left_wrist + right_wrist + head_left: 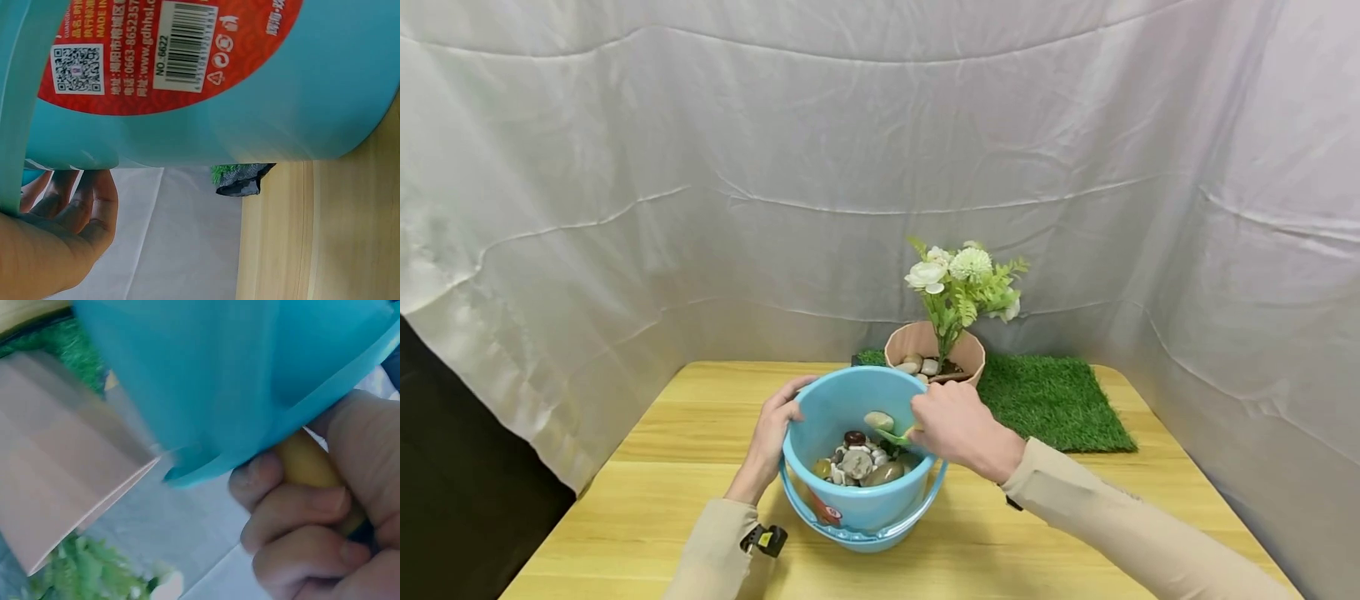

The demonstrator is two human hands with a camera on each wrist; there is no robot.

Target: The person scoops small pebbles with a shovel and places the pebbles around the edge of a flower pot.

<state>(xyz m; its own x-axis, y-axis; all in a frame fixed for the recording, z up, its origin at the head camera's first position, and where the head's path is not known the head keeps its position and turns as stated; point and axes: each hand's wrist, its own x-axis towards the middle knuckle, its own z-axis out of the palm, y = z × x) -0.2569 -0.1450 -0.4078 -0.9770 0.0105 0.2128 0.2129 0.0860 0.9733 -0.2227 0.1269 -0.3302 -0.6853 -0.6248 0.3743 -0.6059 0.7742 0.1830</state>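
A light blue bucket (865, 521) with pebbles (857, 463) inside stands on the table, tilted toward the camera. My left hand (772, 433) grips its rim on the left, thumb over the edge and fingers along the outer wall; the left wrist view shows these fingers (100, 206) behind the bucket's red label (134, 62). At the right rim, my right hand (958, 425) holds a small hand trowel by its yellow handle (306, 459), fingers curled round it. The trowel's green blade (891, 436) reaches inside the bucket, with a pale oval stone (878, 421) at it.
Behind the bucket, a pink flowerpot (917, 340) with white flowers (970, 265) and a few stones stands on a mat of artificial grass (1052, 404). The bucket's handle (891, 531) hangs down in front. Grey curtains (820, 142) enclose the wooden table (647, 500).
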